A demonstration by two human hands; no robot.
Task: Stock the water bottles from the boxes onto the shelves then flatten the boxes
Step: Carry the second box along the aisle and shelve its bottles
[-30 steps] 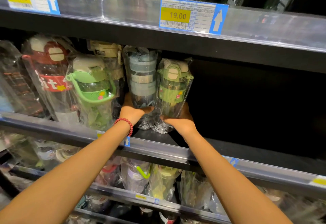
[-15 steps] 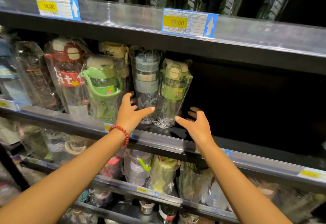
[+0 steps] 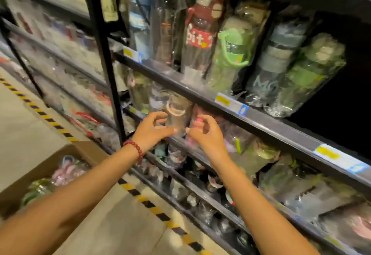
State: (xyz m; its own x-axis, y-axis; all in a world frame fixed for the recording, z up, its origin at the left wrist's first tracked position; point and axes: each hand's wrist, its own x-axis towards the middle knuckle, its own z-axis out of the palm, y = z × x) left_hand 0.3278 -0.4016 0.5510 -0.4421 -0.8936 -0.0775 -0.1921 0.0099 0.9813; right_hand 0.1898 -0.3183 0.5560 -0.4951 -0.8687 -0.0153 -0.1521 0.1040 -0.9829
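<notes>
Plastic-wrapped water bottles stand in a row on the upper shelf (image 3: 271,122): a red one (image 3: 200,33), a green one with a loop handle (image 3: 230,53), a blue-grey one (image 3: 279,59) and a green one (image 3: 309,77) at the row's right end. My left hand (image 3: 152,132), with a red bead bracelet, and my right hand (image 3: 206,134) hover close together in front of the shelf below, fingers curled and apart, holding nothing. A clear wrapped bottle (image 3: 176,110) stands just behind them. An open cardboard box (image 3: 84,150) at lower left holds more wrapped bottles (image 3: 68,169).
A black upright post (image 3: 102,53) divides this shelving bay from the one on the left. Dark space lies right of the green bottle on the upper shelf. Yellow-black hazard tape (image 3: 140,196) runs along the concrete floor at the shelf foot. Lower shelves are packed with wrapped bottles.
Both hands let go of the two bottles on the shelf and dropped away from it. My view swung left and down, bringing the box and floor into sight.
</notes>
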